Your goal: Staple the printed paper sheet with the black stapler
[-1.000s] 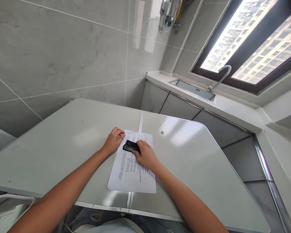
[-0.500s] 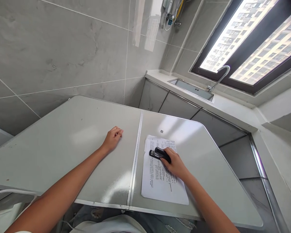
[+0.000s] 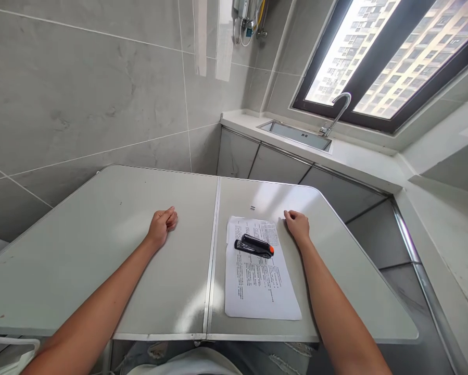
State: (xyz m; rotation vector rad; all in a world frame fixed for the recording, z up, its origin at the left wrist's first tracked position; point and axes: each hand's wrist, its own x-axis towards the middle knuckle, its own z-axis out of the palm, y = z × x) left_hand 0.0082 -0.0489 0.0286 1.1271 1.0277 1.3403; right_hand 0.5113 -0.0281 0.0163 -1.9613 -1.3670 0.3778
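A black stapler (image 3: 254, 246) with an orange patch at its back end lies on the printed sheets of paper (image 3: 259, 302), on the right half of the folding table (image 3: 171, 291). My right hand (image 3: 297, 225) rests on the tabletop just right of the paper, apart from the stapler, its fingers curled in with nothing in them. On the table's left half lies my left hand (image 3: 162, 227), closed in a loose fist and touching only the tabletop. Beyond the paper's far edge are small staple strips (image 3: 253, 208).
A metal strip (image 3: 212, 260) runs across the table between its two halves. Behind it stands a counter (image 3: 358, 166) with a sink (image 3: 296, 136) and a faucet (image 3: 341, 109) below a window. A grey tiled wall (image 3: 81, 94) rises at the far left.
My right hand has let go of the stapler and moved right, onto the table beside the paper. The stapler stays on the sheets. My left hand remains closed, and the camera view has shifted.
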